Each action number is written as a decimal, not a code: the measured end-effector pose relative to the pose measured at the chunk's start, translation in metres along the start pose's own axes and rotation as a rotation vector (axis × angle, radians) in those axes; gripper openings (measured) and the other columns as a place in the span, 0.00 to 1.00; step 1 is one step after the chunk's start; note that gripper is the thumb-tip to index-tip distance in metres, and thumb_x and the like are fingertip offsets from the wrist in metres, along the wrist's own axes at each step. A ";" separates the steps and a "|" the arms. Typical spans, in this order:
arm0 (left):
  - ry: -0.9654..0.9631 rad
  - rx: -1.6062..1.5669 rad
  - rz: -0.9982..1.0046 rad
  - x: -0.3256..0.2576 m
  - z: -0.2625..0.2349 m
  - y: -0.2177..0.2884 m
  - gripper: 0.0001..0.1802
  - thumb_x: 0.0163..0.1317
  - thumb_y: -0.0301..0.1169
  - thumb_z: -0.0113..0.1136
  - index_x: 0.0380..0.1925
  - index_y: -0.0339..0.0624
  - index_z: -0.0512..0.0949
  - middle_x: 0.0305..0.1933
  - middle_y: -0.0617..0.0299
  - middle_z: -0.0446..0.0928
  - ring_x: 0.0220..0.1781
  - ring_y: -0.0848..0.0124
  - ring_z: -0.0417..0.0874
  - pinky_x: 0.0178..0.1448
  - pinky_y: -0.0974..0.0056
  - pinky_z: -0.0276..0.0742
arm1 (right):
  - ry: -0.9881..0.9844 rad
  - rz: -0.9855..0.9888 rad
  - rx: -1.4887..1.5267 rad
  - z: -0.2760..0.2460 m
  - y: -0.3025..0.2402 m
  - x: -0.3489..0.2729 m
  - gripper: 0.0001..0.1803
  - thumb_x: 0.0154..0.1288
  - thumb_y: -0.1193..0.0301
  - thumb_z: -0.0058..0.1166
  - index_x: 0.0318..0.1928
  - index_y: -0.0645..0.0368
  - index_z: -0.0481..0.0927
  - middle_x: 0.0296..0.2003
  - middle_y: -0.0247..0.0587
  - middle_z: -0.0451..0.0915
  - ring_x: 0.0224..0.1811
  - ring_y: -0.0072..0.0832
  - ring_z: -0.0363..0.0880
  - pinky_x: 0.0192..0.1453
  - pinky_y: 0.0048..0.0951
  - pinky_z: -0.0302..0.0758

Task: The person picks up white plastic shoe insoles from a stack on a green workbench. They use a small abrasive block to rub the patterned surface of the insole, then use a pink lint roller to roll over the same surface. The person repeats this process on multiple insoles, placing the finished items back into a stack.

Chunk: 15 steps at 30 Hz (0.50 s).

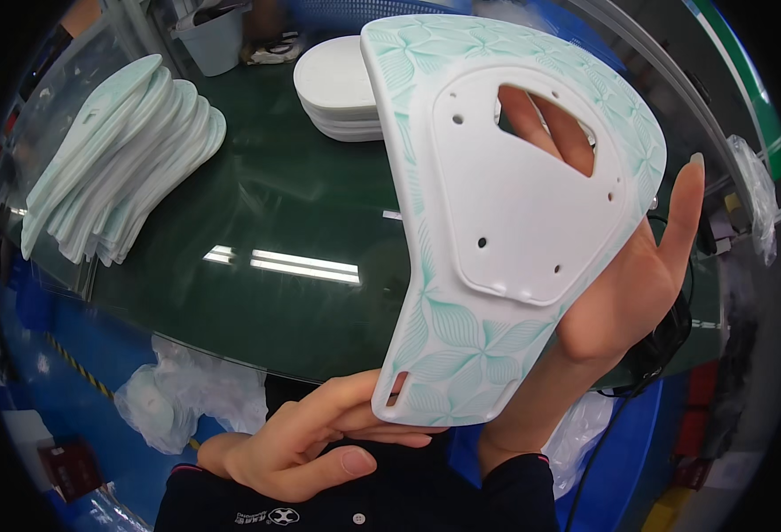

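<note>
A curved white plastic panel (461,328) with a green leaf pattern is raised above the table, tilted, its patterned face toward me. It has a plain white recessed area with small holes, a larger cut-out near the top and slots at the narrow end. My left hand (310,434) supports the lower left corner with its fingers, the thumb held apart. Behind the panel's right side, my right hand (630,293) bears it from the back. Some right fingers show through the cut-out, and the right thumb stretches up beyond the edge.
Similar panels (124,168) lean in a row at the left of the dark green table (275,213). White oval pieces (337,84) are stacked at the back, near a pale bin (210,44) and a blue basket (364,13). Black cables (665,341) lie at the right.
</note>
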State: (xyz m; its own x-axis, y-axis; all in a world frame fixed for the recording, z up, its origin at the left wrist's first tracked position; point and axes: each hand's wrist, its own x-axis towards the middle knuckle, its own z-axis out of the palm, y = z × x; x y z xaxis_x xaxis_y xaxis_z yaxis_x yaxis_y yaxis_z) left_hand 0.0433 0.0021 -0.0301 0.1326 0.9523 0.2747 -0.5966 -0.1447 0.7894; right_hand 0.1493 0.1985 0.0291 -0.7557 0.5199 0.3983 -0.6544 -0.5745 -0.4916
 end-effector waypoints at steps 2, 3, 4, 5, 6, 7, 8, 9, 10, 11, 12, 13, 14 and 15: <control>0.020 -0.018 0.036 -0.001 0.003 0.000 0.30 0.60 0.19 0.38 0.59 0.27 0.38 0.58 0.35 0.55 0.61 0.54 0.60 0.64 0.55 0.55 | -0.170 0.023 -0.005 -0.013 0.004 0.006 0.45 0.60 0.44 0.29 0.61 0.70 0.36 0.62 0.61 0.36 0.66 0.49 0.33 0.66 0.46 0.44; 0.019 -0.013 0.053 -0.004 0.004 -0.001 0.30 0.60 0.20 0.39 0.59 0.27 0.39 0.58 0.34 0.57 0.61 0.53 0.61 0.64 0.55 0.55 | -0.171 0.024 -0.015 -0.014 0.005 0.005 0.45 0.61 0.44 0.29 0.61 0.71 0.37 0.62 0.61 0.36 0.67 0.48 0.33 0.66 0.45 0.44; 0.020 -0.010 0.072 -0.005 0.004 -0.001 0.30 0.60 0.20 0.39 0.59 0.27 0.39 0.57 0.34 0.58 0.60 0.53 0.62 0.63 0.54 0.55 | -0.007 0.009 -0.043 0.004 0.002 0.006 0.44 0.61 0.45 0.29 0.61 0.73 0.41 0.61 0.63 0.41 0.66 0.51 0.36 0.65 0.45 0.46; 0.013 0.010 0.095 -0.005 0.005 -0.001 0.30 0.60 0.20 0.39 0.59 0.26 0.40 0.56 0.33 0.59 0.60 0.53 0.63 0.63 0.54 0.54 | 0.046 0.009 -0.081 0.009 0.001 0.005 0.43 0.61 0.45 0.29 0.60 0.73 0.41 0.61 0.63 0.41 0.66 0.51 0.36 0.65 0.44 0.46; 0.007 0.030 0.118 -0.004 0.005 -0.002 0.30 0.60 0.20 0.39 0.58 0.26 0.40 0.56 0.33 0.59 0.60 0.53 0.63 0.64 0.54 0.54 | 0.099 0.011 -0.117 0.013 -0.001 0.005 0.43 0.61 0.46 0.30 0.60 0.73 0.40 0.61 0.63 0.41 0.66 0.51 0.37 0.65 0.44 0.47; 0.001 0.051 0.141 -0.003 0.005 -0.002 0.30 0.60 0.20 0.40 0.58 0.26 0.40 0.55 0.33 0.60 0.59 0.52 0.64 0.64 0.54 0.53 | 0.040 0.033 -0.157 0.009 -0.002 0.006 0.44 0.61 0.47 0.31 0.61 0.71 0.35 0.62 0.61 0.36 0.67 0.48 0.34 0.66 0.45 0.46; -0.007 0.043 0.145 -0.004 0.006 -0.002 0.30 0.60 0.20 0.40 0.59 0.26 0.40 0.57 0.33 0.58 0.60 0.53 0.62 0.64 0.55 0.51 | -0.019 0.055 -0.196 0.006 -0.002 0.005 0.45 0.60 0.48 0.33 0.61 0.69 0.30 0.63 0.59 0.30 0.67 0.45 0.32 0.66 0.45 0.46; -0.014 0.035 0.149 -0.004 0.006 -0.003 0.31 0.59 0.21 0.40 0.59 0.26 0.39 0.58 0.34 0.57 0.62 0.53 0.60 0.65 0.55 0.49 | -0.003 0.044 -0.288 0.006 -0.002 0.004 0.44 0.59 0.52 0.36 0.62 0.69 0.33 0.63 0.59 0.33 0.67 0.46 0.33 0.66 0.46 0.47; -0.017 0.030 0.155 -0.004 0.006 -0.002 0.31 0.59 0.21 0.40 0.59 0.26 0.39 0.59 0.34 0.55 0.63 0.54 0.58 0.65 0.56 0.47 | 0.010 0.036 -0.376 0.006 0.000 0.003 0.42 0.58 0.56 0.39 0.62 0.70 0.35 0.63 0.59 0.36 0.67 0.46 0.35 0.66 0.46 0.47; 0.066 0.111 0.157 -0.003 0.007 -0.002 0.32 0.59 0.21 0.40 0.59 0.27 0.38 0.61 0.36 0.52 0.64 0.55 0.55 0.66 0.56 0.45 | 0.022 0.028 -0.464 0.007 0.003 0.002 0.41 0.57 0.60 0.42 0.62 0.70 0.38 0.63 0.59 0.39 0.67 0.47 0.37 0.66 0.47 0.47; 0.147 0.193 0.158 0.000 0.007 -0.002 0.33 0.59 0.21 0.40 0.60 0.27 0.37 0.62 0.37 0.49 0.66 0.55 0.52 0.66 0.56 0.43 | 0.043 -0.017 -0.475 0.006 0.007 -0.001 0.39 0.54 0.65 0.44 0.61 0.70 0.41 0.62 0.59 0.43 0.66 0.48 0.39 0.65 0.47 0.48; 0.222 0.274 0.165 0.004 0.005 0.002 0.33 0.59 0.21 0.40 0.60 0.28 0.36 0.64 0.38 0.46 0.67 0.56 0.49 0.67 0.57 0.40 | 0.060 -0.066 -0.494 0.007 0.012 -0.004 0.38 0.51 0.70 0.45 0.61 0.70 0.45 0.61 0.60 0.47 0.66 0.49 0.42 0.65 0.48 0.49; 0.301 0.394 0.162 0.010 0.000 0.005 0.36 0.58 0.23 0.41 0.61 0.32 0.33 0.66 0.43 0.38 0.69 0.58 0.41 0.67 0.57 0.37 | 0.072 -0.111 -0.513 0.009 0.019 -0.005 0.37 0.48 0.74 0.46 0.60 0.71 0.48 0.60 0.60 0.51 0.65 0.50 0.44 0.64 0.49 0.50; 0.348 0.506 0.165 0.016 -0.006 0.009 0.39 0.57 0.25 0.46 0.61 0.33 0.33 0.67 0.44 0.37 0.69 0.57 0.42 0.67 0.57 0.38 | 0.190 -0.151 -0.556 0.016 0.030 -0.010 0.37 0.41 0.81 0.46 0.57 0.72 0.55 0.56 0.59 0.59 0.63 0.51 0.50 0.63 0.51 0.53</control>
State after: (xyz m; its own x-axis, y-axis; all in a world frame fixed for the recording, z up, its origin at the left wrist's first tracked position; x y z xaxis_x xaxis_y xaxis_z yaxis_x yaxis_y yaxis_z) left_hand 0.0355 0.0173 -0.0215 -0.2445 0.9260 0.2877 -0.1281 -0.3249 0.9370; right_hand 0.1365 0.1662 0.0229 -0.6039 0.7033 0.3750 -0.6031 -0.0956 -0.7919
